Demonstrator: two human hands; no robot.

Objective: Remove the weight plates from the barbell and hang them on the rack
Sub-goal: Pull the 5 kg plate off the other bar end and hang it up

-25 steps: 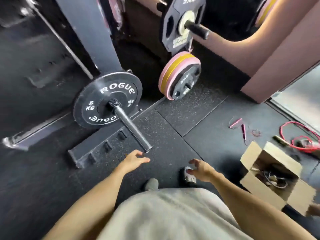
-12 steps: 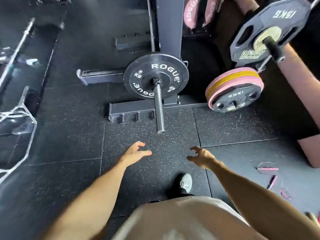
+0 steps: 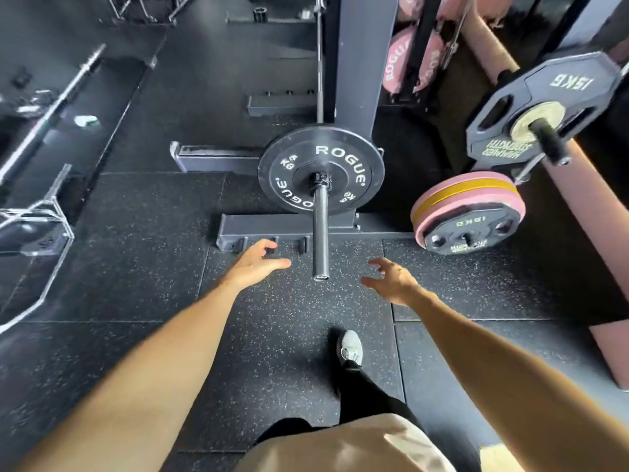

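A black ROGUE weight plate sits on the barbell sleeve, which points toward me, with a collar at the plate's hub. My left hand hovers open just left of the sleeve's end, holding nothing. My right hand hovers open to the right of it, fingers spread and loosely bent. On the rack at the right, a black 15 kg plate hangs on an upper peg, and pink and yellow plates with a smaller black plate hang on a lower peg.
The rack upright and its base beam stand behind the plate. More pink plates hang further back. Another barbell and a hex bar frame lie at the left. My shoe is on the rubber floor.
Both hands have moved forward and now flank the end of the sleeve. The view has closed in on the plate and centred on it.
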